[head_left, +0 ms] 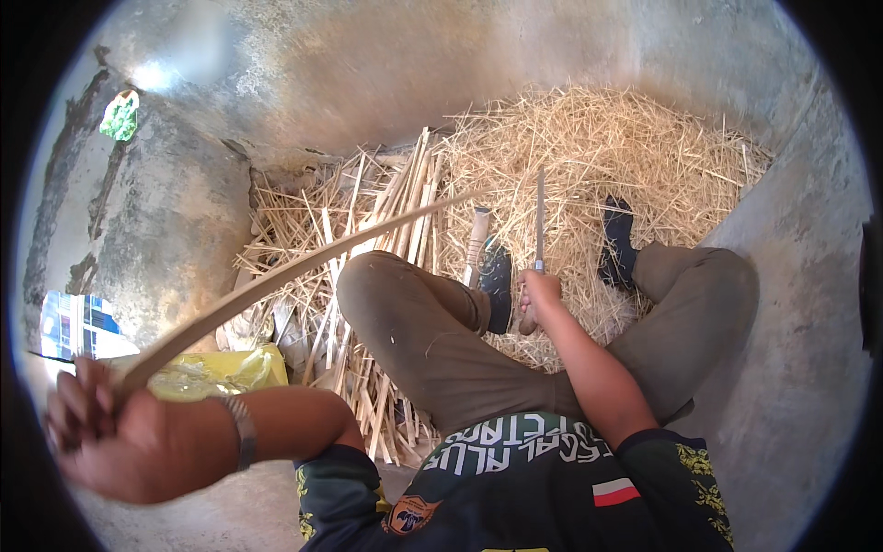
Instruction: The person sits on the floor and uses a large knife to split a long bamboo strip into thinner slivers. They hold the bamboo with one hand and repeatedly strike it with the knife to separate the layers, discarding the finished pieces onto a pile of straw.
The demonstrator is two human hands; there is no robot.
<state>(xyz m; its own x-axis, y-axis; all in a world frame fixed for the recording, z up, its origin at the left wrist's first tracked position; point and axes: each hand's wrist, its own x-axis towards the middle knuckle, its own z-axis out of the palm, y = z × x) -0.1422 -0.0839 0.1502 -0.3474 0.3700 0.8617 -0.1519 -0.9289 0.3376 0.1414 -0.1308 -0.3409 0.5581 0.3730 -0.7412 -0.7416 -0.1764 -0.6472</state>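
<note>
My left hand (120, 428), out at the far left and slightly blurred, is closed round the near end of a long, pale wooden strip (305, 263), which looks like split bamboo. The strip slants up and across, over my left knee, and its thin far end reaches in front of the straw-like shavings. Between my legs, my right hand (541, 294) grips a knife by its brown handle. The narrow knife blade (540, 216) points away from me. The strip's tip and the blade are apart in the picture.
Thin shavings (607, 138) are heaped against the far wall and round my dark shoes (618, 244). Several split strips (418, 198) lie in a pile left of my legs. A short wooden piece (477, 241) lies by my left shoe. Yellow plastic (225, 373) lies at left.
</note>
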